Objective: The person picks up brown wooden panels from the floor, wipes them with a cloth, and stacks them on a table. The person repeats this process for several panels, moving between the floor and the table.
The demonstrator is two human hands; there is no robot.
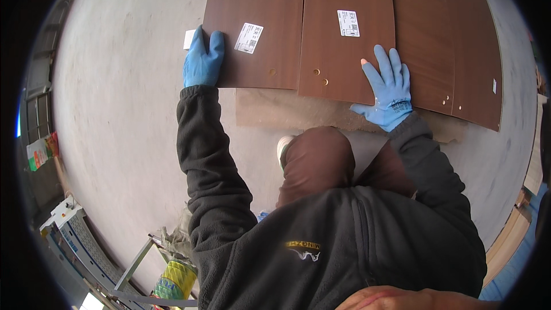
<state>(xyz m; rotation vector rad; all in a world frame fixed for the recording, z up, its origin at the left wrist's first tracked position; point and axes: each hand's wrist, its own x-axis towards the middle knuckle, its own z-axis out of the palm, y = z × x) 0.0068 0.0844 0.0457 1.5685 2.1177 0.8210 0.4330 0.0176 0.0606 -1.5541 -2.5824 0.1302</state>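
My left hand (203, 60), in a blue work glove, is at the left edge of a dark brown wood-look panel (258, 11). Its thumb lies over the panel top and its fingers run along the edge. A small white label (189, 39) shows beside these fingers; whether they touch it I cannot tell. My right hand (390, 89), gloved in blue with one bare fingertip, rests spread and flat across the near right corner of a second brown panel (344, 63). Both panels carry white printed stickers (249, 38) and small round holes near their front edges.
More brown panels (427, 57) lie side by side to the right. Brown cardboard (267, 109) shows beneath the near edges, over the pale grey floor (126, 109). My knee (318, 161) is close in front. At lower left are a white-blue machine (80, 229) and a yellow-green container (177, 281).
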